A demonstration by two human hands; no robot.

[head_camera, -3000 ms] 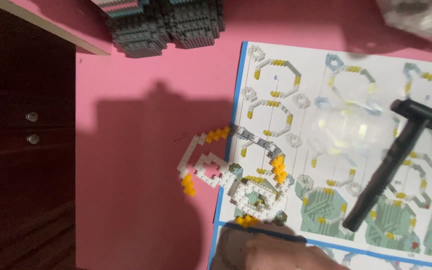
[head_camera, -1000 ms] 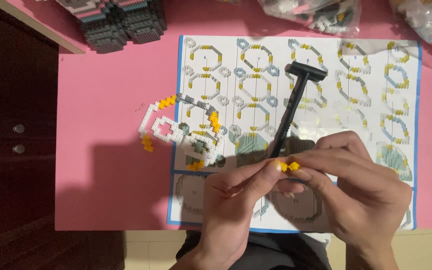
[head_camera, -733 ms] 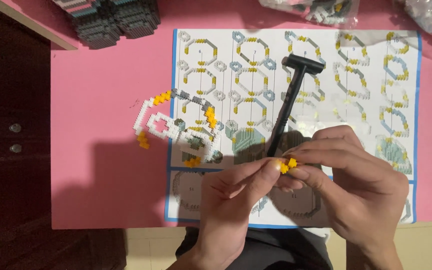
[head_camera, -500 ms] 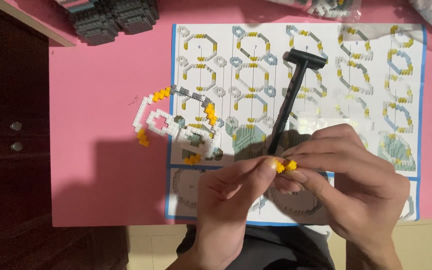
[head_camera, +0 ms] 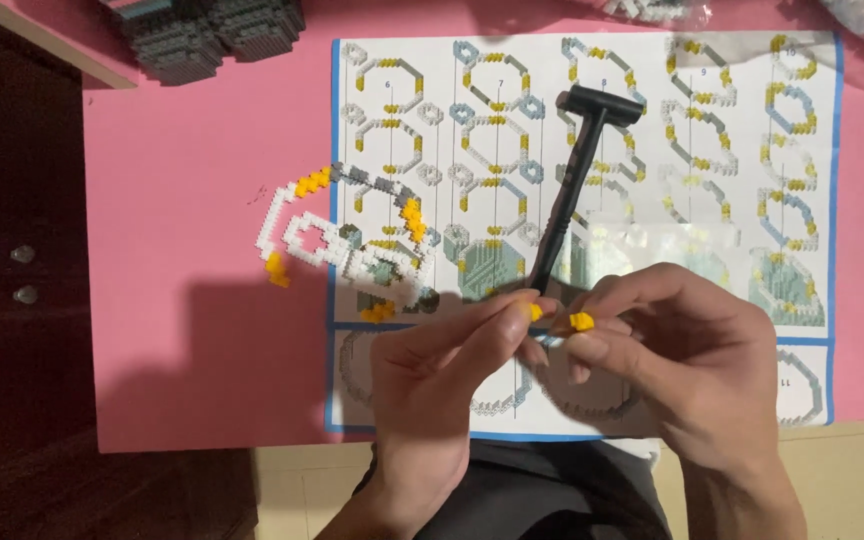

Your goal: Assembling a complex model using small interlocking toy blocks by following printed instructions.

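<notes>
- A small yellow brick (head_camera: 535, 311) is pinched in the fingers of the left hand (head_camera: 442, 365), low centre of the frame.
- A second yellow brick (head_camera: 581, 321) is clamped by the right hand (head_camera: 692, 360), just beside the first.
- Both are held over the instruction sheet (head_camera: 592, 140) on the pink table (head_camera: 192, 330).
- A black tool (head_camera: 572, 185) lies on the sheet; a white-and-yellow brick model (head_camera: 347, 240) sits left of centre.

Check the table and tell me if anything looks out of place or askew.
Nothing looks spilled or damaged. The black hammer-like tool lies tilted across the instruction sheet, covering some diagrams. The white, grey and yellow brick model straddles the sheet's left edge. Both hands hold tiny yellow bricks.
</notes>
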